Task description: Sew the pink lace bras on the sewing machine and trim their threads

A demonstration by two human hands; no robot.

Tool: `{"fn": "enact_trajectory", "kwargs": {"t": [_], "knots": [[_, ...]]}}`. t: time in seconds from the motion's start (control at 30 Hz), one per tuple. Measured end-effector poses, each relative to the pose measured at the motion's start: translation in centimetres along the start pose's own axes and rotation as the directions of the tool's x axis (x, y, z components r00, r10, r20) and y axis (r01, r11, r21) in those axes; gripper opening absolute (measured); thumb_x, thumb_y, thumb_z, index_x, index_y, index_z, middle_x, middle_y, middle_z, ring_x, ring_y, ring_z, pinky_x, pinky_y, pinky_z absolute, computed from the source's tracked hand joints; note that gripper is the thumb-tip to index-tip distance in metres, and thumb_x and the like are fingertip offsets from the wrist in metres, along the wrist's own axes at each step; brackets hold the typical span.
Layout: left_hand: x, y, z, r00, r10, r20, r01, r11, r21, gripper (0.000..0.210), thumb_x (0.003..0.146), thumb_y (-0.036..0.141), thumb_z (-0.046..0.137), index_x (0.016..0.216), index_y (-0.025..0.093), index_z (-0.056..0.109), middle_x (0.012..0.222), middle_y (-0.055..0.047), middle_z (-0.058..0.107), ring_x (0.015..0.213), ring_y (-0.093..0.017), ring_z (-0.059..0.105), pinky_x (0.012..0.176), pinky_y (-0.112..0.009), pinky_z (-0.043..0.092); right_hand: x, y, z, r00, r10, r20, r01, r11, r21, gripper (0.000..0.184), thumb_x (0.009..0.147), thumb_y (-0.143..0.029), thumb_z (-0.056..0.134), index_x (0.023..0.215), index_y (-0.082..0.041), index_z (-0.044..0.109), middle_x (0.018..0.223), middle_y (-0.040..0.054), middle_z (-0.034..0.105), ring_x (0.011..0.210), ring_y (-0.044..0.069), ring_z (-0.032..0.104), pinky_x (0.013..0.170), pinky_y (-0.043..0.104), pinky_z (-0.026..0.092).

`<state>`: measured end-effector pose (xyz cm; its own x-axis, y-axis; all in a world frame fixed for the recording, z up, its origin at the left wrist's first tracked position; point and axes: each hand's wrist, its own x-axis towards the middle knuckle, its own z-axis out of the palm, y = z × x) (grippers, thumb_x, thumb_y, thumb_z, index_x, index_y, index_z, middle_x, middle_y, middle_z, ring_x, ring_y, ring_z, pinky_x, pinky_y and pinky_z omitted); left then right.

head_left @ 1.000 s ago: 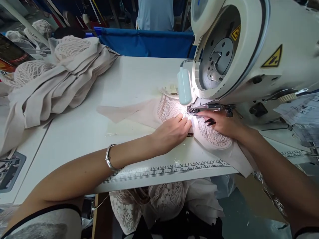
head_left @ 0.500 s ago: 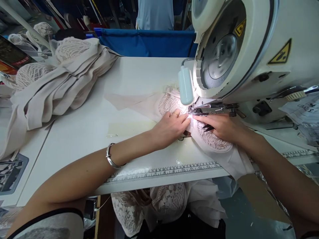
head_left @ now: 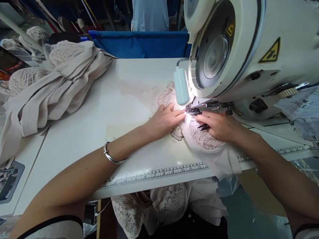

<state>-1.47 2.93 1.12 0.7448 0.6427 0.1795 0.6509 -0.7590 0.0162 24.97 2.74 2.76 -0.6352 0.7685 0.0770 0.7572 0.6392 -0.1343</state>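
A pale pink lace bra (head_left: pixel 205 136) lies under the presser foot (head_left: pixel 193 111) of a sewing machine (head_left: pixel 249 66). One lace cup is behind the foot, the other in front, and a plain wing hangs over the table edge. Just left of the foot, my left hand (head_left: pixel 164 121) has its fingertips together, pressed on the bra's fabric. Right of the foot, my right hand (head_left: pixel 219 125) rests over the front cup. Black-bladed thread snips (head_left: pixel 203 126) stick out from under its curled fingers, the handles hidden in the palm. A lamp (head_left: pixel 181 86) lights the needle area.
Stacked bras (head_left: pixel 59 76) fill the table's left side. A printed ruler (head_left: pixel 174 172) runs along the front edge. More lace bras (head_left: pixel 161 202) lie on my lap. Behind the table are a blue cloth bin (head_left: pixel 142 44) and a person in light blue (head_left: pixel 150 15).
The front cup has shifted slightly left relative to the foot. My right fingertips have drawn back from the needle, and the machine's round disc now looks blurred. The whole view has shifted a little.
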Motion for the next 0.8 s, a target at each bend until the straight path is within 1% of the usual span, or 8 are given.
{"fn": "enact_trajectory", "kwargs": {"t": [0.07,0.2,0.27,0.33,0.4,0.53,0.67,0.8], "knots": [[0.0,0.1,0.0,1.000,0.002,-0.021,-0.001,1.000,0.025,0.039,0.097,-0.002,0.040,0.118,0.018,0.066,0.127,-0.010,0.070,0.103,-0.026,0.055,0.079,-0.037,0.038,0.4,-0.3,-0.3,0.999,0.031,0.041,-0.033,0.999,0.042,0.007,0.085,-0.019,0.053,0.081,-0.024,0.055,0.088,0.0030,0.062,0.070,0.016,0.054,0.059,0.029,0.036],[-0.1,2.2,-0.8,0.997,-0.019,-0.073,0.024,0.998,0.063,0.033,0.100,0.002,0.037,0.115,0.010,0.066,0.121,-0.017,0.067,0.104,-0.027,0.058,0.082,-0.038,0.043,1.0,-0.7,0.1,0.977,0.211,0.018,-0.212,0.969,0.126,0.032,0.089,-0.036,0.061,0.067,-0.023,0.041,0.074,0.0013,0.058,0.065,0.016,0.052,0.057,0.029,0.036],[-0.2,3.9,-1.2,0.998,-0.055,-0.031,0.056,0.998,0.026,0.028,0.104,0.014,0.038,0.107,0.008,0.065,0.107,-0.017,0.069,0.094,-0.026,0.060,0.078,-0.037,0.046,0.9,-0.7,0.5,0.960,0.280,-0.022,-0.272,0.945,0.181,0.029,0.087,-0.037,0.064,0.070,-0.024,0.044,0.069,-0.0007,0.057,0.061,0.015,0.051,0.055,0.028,0.036],[-0.3,5.6,-1.2,0.995,-0.094,0.012,0.094,0.996,0.003,0.035,0.107,0.031,0.041,0.105,0.006,0.064,0.102,-0.018,0.069,0.092,-0.027,0.062,0.079,-0.038,0.050,0.7,-0.8,0.7,0.948,0.310,-0.070,-0.287,0.930,0.228,0.019,0.086,-0.036,0.066,0.079,-0.025,0.052,0.068,-0.0015,0.060,0.060,0.016,0.053,0.055,0.028,0.037],[-0.4,6.8,-0.9,0.993,-0.117,0.016,0.117,0.993,0.029,0.047,0.105,0.042,0.043,0.114,-0.001,0.061,0.115,-0.025,0.067,0.108,-0.034,0.062,0.092,-0.046,0.052,0.5,-0.9,0.7,0.949,0.299,-0.102,-0.270,0.935,0.230,0.015,0.088,-0.036,0.065,0.081,-0.025,0.057,0.068,-0.0012,0.062,0.060,0.016,0.055,0.054,0.028,0.037],[-0.6,7.5,0.1,0.993,-0.115,0.019,0.114,0.991,0.067,0.051,0.105,0.028,0.038,0.136,-0.012,0.048,0.139,-0.034,0.056,0.133,-0.042,0.052,0.111,-0.054,0.043,0.5,-1.0,0.8,0.941,0.291,-0.171,-0.272,0.954,0.128,0.030,0.094,-0.035,0.059,0.066,-0.023,0.055,0.066,0.0016,0.063,0.060,0.017,0.054,0.054,0.029,0.033],[-0.8,6.9,0.5,0.995,-0.095,0.007,0.094,0.994,0.061,0.048,0.102,0.015,0.034,0.140,-0.011,0.045,0.142,-0.033,0.055,0.136,-0.039,0.052,0.113,-0.052,0.045,0.2,-0.4,1.6,0.950,0.255,-0.181,-0.251,0.967,0.048,0.005,0.084,-0.022,0.061,0.082,-0.022,0.065,0.077,0.0034,0.068,0.064,0.018,0.057,0.055,0.030,0.038],[-0.9,6.1,0.3,0.999,-0.047,-0.009,0.047,0.998,0.046,0.045,0.101,0.011,0.034,0.137,-0.011,0.048,0.139,-0.033,0.058,0.134,-0.036,0.056,0.114,-0.050,0.047,-0.5,-0.5,1.5,0.978,0.019,-0.208,-0.021,1.000,-0.007,0.044,0.082,-0.008,0.050,0.118,-0.025,0.069,0.100,0.0035,0.073,0.080,0.017,0.065,0.057,0.026,0.040]]}}
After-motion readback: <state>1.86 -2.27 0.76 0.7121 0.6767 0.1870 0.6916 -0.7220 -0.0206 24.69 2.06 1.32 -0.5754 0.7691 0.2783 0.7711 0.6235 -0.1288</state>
